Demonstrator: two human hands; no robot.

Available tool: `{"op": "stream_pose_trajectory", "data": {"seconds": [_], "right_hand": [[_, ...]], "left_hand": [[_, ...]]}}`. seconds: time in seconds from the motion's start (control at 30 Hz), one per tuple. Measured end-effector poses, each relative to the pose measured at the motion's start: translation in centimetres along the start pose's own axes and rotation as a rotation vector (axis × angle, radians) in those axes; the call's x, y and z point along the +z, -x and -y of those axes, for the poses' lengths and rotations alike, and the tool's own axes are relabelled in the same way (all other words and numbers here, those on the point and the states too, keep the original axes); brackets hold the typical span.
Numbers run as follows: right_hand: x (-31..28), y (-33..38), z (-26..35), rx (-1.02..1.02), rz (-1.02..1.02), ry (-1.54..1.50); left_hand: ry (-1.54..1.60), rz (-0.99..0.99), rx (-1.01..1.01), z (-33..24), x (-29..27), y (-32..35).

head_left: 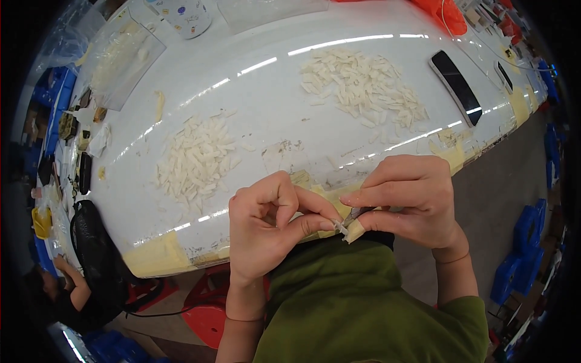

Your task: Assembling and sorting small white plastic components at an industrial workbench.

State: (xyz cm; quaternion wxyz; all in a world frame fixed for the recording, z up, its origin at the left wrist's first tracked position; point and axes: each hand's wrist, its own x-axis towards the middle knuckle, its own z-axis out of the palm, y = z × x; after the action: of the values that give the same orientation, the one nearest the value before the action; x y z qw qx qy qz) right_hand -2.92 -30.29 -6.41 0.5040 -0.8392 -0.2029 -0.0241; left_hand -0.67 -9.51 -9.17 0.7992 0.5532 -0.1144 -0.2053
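Observation:
Close to my body at the table's near edge, my left hand [266,221] pinches a small whitish piece [340,227] between thumb and forefinger, its other fingers curled. My right hand [411,199] is closed on a small dark-grey blade [358,213], its tip against or just beside that piece. Yellowish tape [355,232] shows at the tip of my right thumb. Beyond my left hand lies a pile of pale, flat slivers [195,160]. A second, wider pile of similar slivers [363,85] spreads farther back to the right.
The white table [260,103] has masking tape [158,255] along its near edge. A phone [457,88] lies at right, a clear plastic tray [124,63] at far left. A patterned cup [189,18] stands at the back. A black bag [97,248] and another person [72,284] are at left.

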Motion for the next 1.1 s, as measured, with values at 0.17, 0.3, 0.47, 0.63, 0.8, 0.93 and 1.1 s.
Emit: {"op": "stream_pose_trajectory", "data": {"seconds": [0.17, 0.3, 0.47, 0.63, 0.8, 0.93, 1.1], "right_hand": [[-0.3, 0.1, -0.8, 0.065, -0.059, -0.039], [0.2, 0.5, -2.2, 0.129, -0.127, -0.056], [1.1, 0.8, -3.6, 0.087, -0.117, 0.066], [0.9, 0.8, -3.8, 0.041, -0.052, 0.068], [0.2, 1.2, -3.0, 0.213, -0.162, -0.022], [0.0, 1.7, -3.1, 0.229, -0.167, -0.021], [-0.7, 1.7, -3.3, 0.221, -0.233, -0.079]], "left_hand": [[-0.345, -0.105, 0.099, -0.3, 0.0, -0.1], [-1.052, -0.44, 0.201, -1.0, -1.7, -0.1], [-1.606, -0.69, 0.194, -0.6, -3.5, -0.8], [-1.221, -0.358, 0.279, 1.1, 0.3, -1.5], [-1.203, -0.237, 0.308, 3.2, 2.5, -3.5], [-1.192, -0.221, 0.287, 3.8, 2.9, -3.7], [-0.686, -0.162, 0.022, 2.7, 2.7, -2.9]]}}
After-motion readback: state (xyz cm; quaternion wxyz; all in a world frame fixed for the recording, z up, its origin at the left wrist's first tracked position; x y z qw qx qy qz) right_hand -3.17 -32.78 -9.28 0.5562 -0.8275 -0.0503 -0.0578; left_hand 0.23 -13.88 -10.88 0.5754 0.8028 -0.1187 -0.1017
